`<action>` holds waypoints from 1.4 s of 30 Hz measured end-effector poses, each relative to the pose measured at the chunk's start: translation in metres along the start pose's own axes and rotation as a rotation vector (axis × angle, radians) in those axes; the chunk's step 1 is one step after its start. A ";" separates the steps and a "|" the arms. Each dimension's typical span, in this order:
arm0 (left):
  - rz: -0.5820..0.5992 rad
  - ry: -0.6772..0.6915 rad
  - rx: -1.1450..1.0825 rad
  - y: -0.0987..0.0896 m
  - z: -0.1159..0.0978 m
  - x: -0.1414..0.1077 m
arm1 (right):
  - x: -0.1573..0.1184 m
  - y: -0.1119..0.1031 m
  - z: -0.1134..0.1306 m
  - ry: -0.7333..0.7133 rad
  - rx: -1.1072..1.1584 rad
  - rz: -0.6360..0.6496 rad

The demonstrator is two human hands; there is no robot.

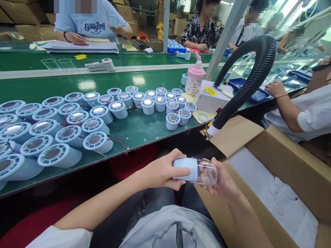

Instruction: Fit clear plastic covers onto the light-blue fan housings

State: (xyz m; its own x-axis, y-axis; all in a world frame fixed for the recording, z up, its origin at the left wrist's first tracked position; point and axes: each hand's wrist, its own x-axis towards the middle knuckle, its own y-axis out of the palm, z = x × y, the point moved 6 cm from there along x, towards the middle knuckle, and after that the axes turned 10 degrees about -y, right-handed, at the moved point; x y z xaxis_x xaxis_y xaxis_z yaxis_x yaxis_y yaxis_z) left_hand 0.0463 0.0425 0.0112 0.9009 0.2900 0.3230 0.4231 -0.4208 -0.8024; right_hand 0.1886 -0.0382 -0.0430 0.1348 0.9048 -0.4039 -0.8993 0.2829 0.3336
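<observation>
Over my lap, my left hand [169, 170] is closed around a light blue cylindrical housing [190, 168], thumb above and fingers beneath. A clear transparent cup [209, 173] is joined to or pushed against the housing's right end; how far they overlap I cannot tell. My right hand [222, 179] grips the cup's far end, with its fingers partly hidden behind the clear wall. On the green bench stand many similar blue housings [94, 142] with round metallic discs on top, some with thin red and dark wires.
An open cardboard box [274, 179] with white lining is at my right. A black flexible hose [248, 79] arches from a white device [210, 96] beside a pink-lidded cup [195, 77]. Co-workers sit across the bench, and another person's arm [287, 106] is at right.
</observation>
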 end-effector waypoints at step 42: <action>0.164 -0.271 -0.706 -0.002 -0.006 -0.021 | -0.020 0.017 -0.001 -0.352 -0.227 0.291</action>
State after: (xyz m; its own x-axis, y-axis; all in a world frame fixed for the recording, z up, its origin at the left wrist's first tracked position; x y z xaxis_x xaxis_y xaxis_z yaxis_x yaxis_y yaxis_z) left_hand 0.0274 0.0327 0.0092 0.9406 0.3388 0.0206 0.3300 -0.8985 -0.2895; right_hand 0.1702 -0.0519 -0.0300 -0.0380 0.9993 0.0027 -0.9830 -0.0378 0.1798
